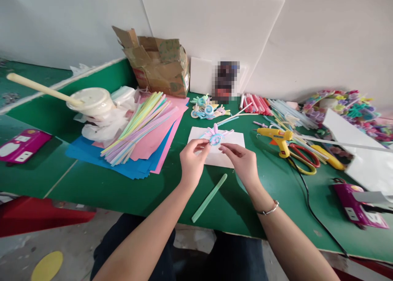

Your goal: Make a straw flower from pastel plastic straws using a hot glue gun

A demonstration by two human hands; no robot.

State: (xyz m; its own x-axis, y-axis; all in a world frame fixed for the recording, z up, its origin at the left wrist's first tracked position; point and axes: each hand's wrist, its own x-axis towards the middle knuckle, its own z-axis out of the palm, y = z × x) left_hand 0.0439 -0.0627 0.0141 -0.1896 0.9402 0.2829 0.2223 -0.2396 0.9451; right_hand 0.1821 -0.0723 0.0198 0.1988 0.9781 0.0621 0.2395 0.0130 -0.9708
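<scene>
A small pipe cleaner figure [215, 139], with a blue coil and pink-lilac loops fanning out at the top, is held over a white sheet [226, 161]. My left hand [194, 157] pinches it at the lower left between thumb and fingers. My right hand [241, 160] has its thumb and index finger closed at the coil's lower right; the exact contact there is too small to see clearly. A green pipe cleaner strip [209, 198] lies on the table between my forearms. Behind the sheet sits a cluster of coiled pipe cleaner pieces [207, 108].
Left are pastel pipe cleaners [141, 125], coloured sheets [150, 150] and a white tub [92, 103] with a stick. A cardboard box [159, 66] stands behind. Right are a yellow glue gun [278, 138] with a trailing cord, scissors [307, 160] and a purple device [359, 203].
</scene>
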